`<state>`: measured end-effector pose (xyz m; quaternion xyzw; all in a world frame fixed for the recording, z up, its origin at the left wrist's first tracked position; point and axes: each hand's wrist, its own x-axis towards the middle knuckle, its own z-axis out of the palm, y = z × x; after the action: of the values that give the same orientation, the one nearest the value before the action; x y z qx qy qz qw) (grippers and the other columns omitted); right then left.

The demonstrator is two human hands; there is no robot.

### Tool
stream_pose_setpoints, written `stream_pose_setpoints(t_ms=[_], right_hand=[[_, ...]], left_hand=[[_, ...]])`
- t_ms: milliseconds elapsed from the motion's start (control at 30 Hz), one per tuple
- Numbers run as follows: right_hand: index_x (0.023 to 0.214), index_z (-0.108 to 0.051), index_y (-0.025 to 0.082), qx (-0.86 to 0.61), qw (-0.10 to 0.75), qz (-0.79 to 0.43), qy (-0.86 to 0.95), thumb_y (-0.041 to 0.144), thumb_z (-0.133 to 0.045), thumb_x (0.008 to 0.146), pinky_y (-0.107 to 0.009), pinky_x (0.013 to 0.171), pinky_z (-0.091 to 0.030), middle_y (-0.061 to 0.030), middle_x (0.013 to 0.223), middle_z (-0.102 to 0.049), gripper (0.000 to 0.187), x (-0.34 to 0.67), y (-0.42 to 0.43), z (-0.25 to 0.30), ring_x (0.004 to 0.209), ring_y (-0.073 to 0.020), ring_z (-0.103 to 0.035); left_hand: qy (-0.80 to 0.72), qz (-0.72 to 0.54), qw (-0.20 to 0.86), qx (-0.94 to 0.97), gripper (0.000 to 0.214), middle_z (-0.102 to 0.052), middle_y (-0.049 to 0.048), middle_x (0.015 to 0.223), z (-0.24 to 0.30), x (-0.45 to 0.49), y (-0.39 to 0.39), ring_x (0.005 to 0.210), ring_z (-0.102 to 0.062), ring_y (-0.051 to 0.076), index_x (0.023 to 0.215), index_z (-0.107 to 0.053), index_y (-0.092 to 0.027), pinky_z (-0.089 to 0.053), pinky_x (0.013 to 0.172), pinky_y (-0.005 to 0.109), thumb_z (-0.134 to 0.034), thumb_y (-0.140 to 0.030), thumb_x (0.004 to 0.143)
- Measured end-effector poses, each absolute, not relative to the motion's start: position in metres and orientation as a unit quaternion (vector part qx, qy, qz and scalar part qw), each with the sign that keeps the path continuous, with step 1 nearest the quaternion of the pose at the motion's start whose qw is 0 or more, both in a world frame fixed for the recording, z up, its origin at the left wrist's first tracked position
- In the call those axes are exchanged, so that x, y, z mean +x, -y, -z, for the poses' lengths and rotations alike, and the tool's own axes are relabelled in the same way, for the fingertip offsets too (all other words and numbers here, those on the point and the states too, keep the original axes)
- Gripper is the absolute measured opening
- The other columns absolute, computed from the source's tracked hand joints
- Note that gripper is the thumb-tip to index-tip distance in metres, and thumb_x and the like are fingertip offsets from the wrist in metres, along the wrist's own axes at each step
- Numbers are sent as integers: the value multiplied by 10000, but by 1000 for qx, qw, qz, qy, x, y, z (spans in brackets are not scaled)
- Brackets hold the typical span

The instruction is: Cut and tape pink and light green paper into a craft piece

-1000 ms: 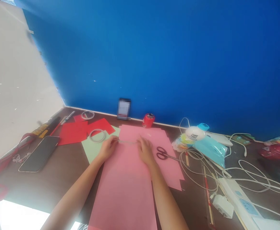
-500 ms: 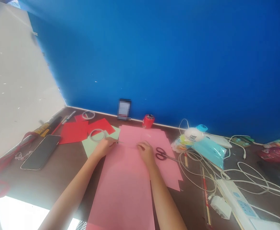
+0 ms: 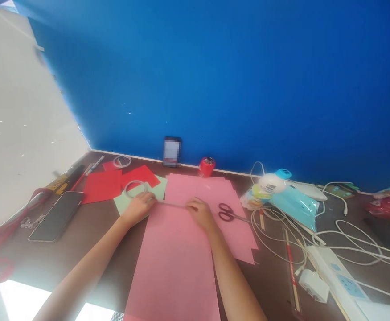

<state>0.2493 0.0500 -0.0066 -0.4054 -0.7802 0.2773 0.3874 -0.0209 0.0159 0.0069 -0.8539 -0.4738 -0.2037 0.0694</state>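
Observation:
A long pink paper sheet (image 3: 176, 258) lies on the dark table in front of me, over more pink sheets (image 3: 238, 232). A thin whitish strip (image 3: 171, 203), probably tape, stretches across its far end between my two hands. My left hand (image 3: 137, 207) pinches the strip's left end near the sheet's left edge. My right hand (image 3: 199, 211) is closed on its right end, resting on the pink paper. A tape roll (image 3: 135, 188) lies just beyond my left hand on a pale green sheet (image 3: 128, 203). Black-handled scissors (image 3: 230, 214) lie to the right of my right hand.
Red paper pieces (image 3: 109, 183), a second tape ring (image 3: 121, 161), pens and a phone (image 3: 56, 216) lie at the left. A red tape dispenser (image 3: 207, 166) and a small dark card stand by the blue wall. White cables (image 3: 315, 236), a power strip (image 3: 335, 278) and packets crowd the right.
My left hand has slid left, off the pink sheet toward the tape roll, and the strip between my hands has grown longer. My right hand has stayed almost in place.

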Motion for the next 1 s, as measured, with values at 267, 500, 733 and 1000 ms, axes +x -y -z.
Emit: stream_pose_setpoints(t_ms=[267,500,733,1000], right_hand=[[898,-699,227,-409,378,-343,756,251,-517,814,-292,686,-483,-44,855,-633,202,248,-45,-3,790,-159,-585],[850,-708,222,-420,381,-339,751,274,-527,810,-277,644,-472,-34,793,-611,193,249,-45,-2,738,-151,-575],[856,-708,235,-433,370,-283,772,221,-508,801,-268,615,-468,-34,783,-602,208,252,-47,3,701,-148,-564],[909,-696,234,-438,363,-259,781,165,-467,797,-259,639,-462,-37,806,-590,264,251,-48,7,721,-144,-560]], left_hand=[[443,206,116,-865,269,-584,68,842,-5,-30,-19,776,-541,181,843,-611,-187,-403,713,340,-394,-31,814],[453,179,117,-866,272,-590,75,905,-7,-30,-18,780,-532,185,845,-609,-189,-397,693,339,-400,-20,813],[442,162,115,-875,317,-592,79,925,-13,-25,-16,797,-531,186,866,-608,-180,-405,728,357,-375,21,791],[457,176,127,-862,333,-593,68,862,-12,-18,-18,740,-514,179,794,-610,-176,-368,734,353,-373,57,770]])
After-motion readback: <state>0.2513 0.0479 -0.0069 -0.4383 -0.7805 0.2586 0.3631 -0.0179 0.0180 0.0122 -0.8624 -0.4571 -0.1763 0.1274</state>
